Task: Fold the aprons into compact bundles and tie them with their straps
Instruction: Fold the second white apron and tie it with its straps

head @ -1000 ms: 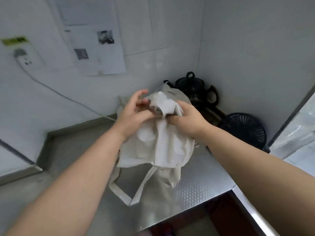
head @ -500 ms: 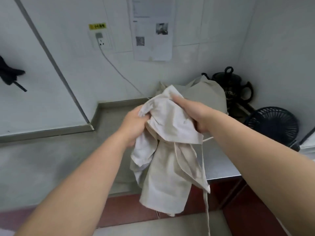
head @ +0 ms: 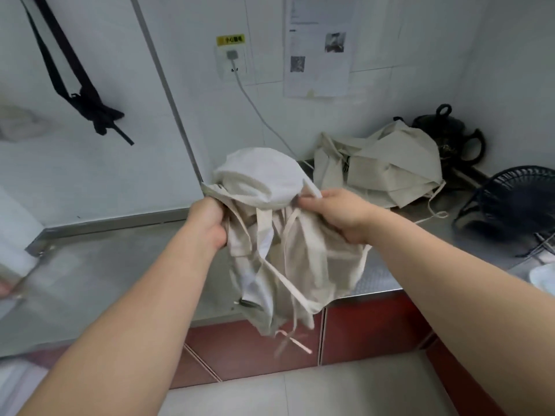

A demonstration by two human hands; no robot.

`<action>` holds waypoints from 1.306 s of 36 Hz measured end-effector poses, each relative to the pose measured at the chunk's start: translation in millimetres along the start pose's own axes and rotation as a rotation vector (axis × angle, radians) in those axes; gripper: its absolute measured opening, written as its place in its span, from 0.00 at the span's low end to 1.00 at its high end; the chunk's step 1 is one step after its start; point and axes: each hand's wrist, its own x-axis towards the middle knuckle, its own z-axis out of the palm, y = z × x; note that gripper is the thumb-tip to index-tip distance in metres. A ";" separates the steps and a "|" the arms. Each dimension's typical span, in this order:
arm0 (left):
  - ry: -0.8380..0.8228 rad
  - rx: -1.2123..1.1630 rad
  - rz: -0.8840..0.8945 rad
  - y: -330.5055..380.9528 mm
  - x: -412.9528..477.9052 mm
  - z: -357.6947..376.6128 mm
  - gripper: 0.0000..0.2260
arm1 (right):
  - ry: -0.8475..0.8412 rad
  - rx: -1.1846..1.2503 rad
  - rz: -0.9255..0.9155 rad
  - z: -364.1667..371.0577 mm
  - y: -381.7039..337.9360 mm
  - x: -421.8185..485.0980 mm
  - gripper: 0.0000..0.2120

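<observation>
I hold a crumpled cream apron in the air over the front edge of a steel counter. My left hand grips its left side and my right hand grips its right side near the top. The cloth bulges up between my hands and hangs down below them. Thin straps dangle loose from the bottom. A pile of more cream aprons lies on the counter at the back right.
A black teapot stands in the back right corner behind the pile. A black fan lies at the right. A white cable runs down from a wall socket. A dark knotted strap hangs on the left wall.
The view has swung left. My hands carried the apron from near the pile toward the middle of the counter, and the cloth now bulges up between them.
</observation>
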 end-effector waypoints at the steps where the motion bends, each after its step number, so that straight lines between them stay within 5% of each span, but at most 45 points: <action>1: 0.011 0.056 0.011 -0.4 5.3 -6.2 0.07 | 0.041 0.087 0.032 -2.6 -4.6 -0.3 0.09; 6: 0.151 0.586 0.207 -2.8 15.1 -56.1 0.10 | 0.056 0.283 0.114 15.0 -18.3 -7.2 0.09; 12: 0.096 0.765 0.305 -6.4 2.8 -65.4 0.11 | 0.088 0.422 0.089 33.7 -31.3 -9.4 0.08; 16: 0.108 0.913 0.428 -7.0 -9.9 -63.3 0.24 | 0.132 0.393 0.086 36.9 -30.9 -8.4 0.11; 18: -0.053 0.779 0.597 -5.2 -29.5 -51.2 0.23 | 0.120 0.366 0.100 38.0 -29.3 -9.1 0.12; 20: -0.339 0.550 0.531 -5.4 -50.4 -37.1 0.23 | 0.076 0.395 0.116 39.4 -27.9 -9.6 0.11; 24: -0.643 0.756 0.327 -20.0 -56.2 -20.0 0.44 | 0.015 0.369 0.118 36.7 -26.2 -10.7 0.12; 29: -0.553 0.743 0.433 -20.0 -47.3 -17.8 0.04 | -0.062 0.133 0.089 4.2 -28.3 -28.4 0.09; 32: -0.376 0.600 0.448 -8.8 -37.9 -17.5 0.04 | -0.085 -0.210 0.147 -18.4 -33.1 -37.5 0.08; 36: -0.078 0.428 0.485 4.2 -40.8 0.9 0.13 | 0.174 -0.843 0.097 -31.9 -36.6 -46.9 0.05; 42: 0.129 0.471 0.510 4.4 -42.9 4.1 0.08 | 0.413 -0.754 -0.051 -57.2 -23.6 -42.5 0.09; 47: 0.170 0.547 0.540 -0.8 -50.7 2.2 0.07 | 0.449 -0.822 -0.120 -64.8 -22.4 -43.1 0.14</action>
